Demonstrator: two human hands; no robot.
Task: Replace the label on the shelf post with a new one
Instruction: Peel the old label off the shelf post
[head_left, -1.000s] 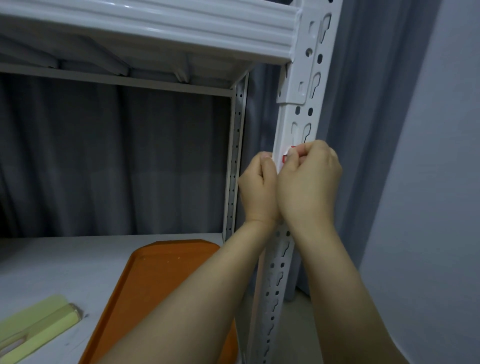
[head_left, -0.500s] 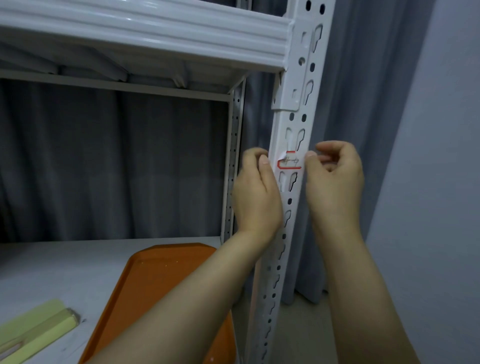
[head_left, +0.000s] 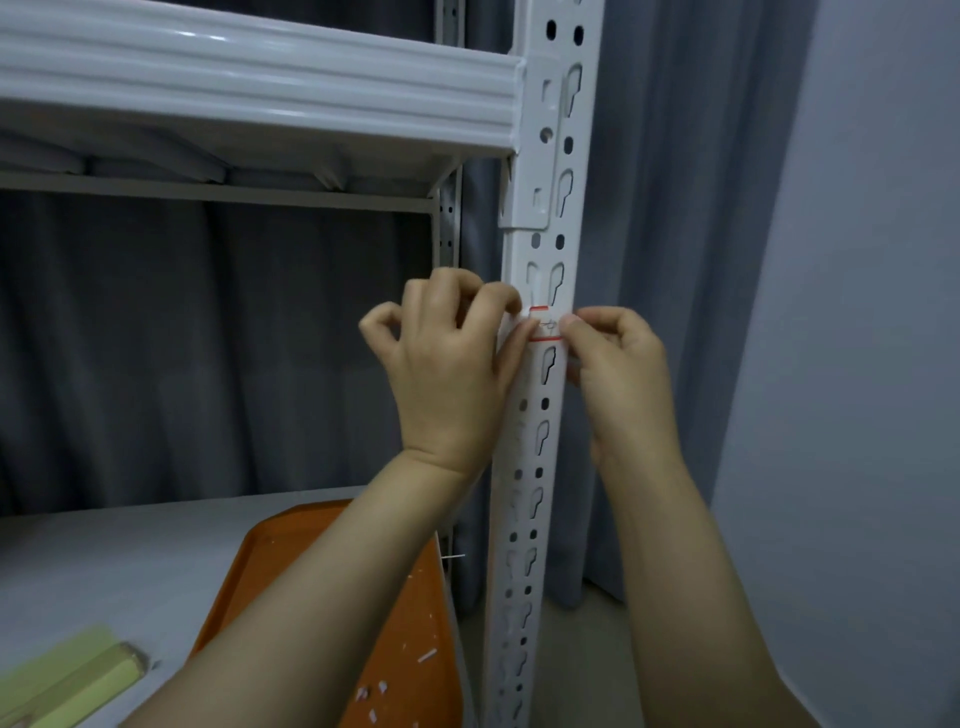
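White metal post: we see the tall white metal shelf post (head_left: 545, 405) with its rows of holes, right in front of us.
Label: the small white sticker label with red edges (head_left: 545, 325) sits on the front of the post, between our two hands.
Left hand: our left hand (head_left: 447, 374) has its thumb tip pressed on the label's left side, other fingers curled.
Right hand: our right hand (head_left: 618, 358) is curled small, one fingertip on the label's right edge.
What could go wrong: we think the label may go on crooked or wrinkle if one side gets pushed first. It lies over a hole, so it may not stick well there.
Writing: there is a faint mark on the label, too small for us to read.
Tray: the flat orange plastic tray (head_left: 291, 561) below holds little white paper bits (head_left: 395, 680).
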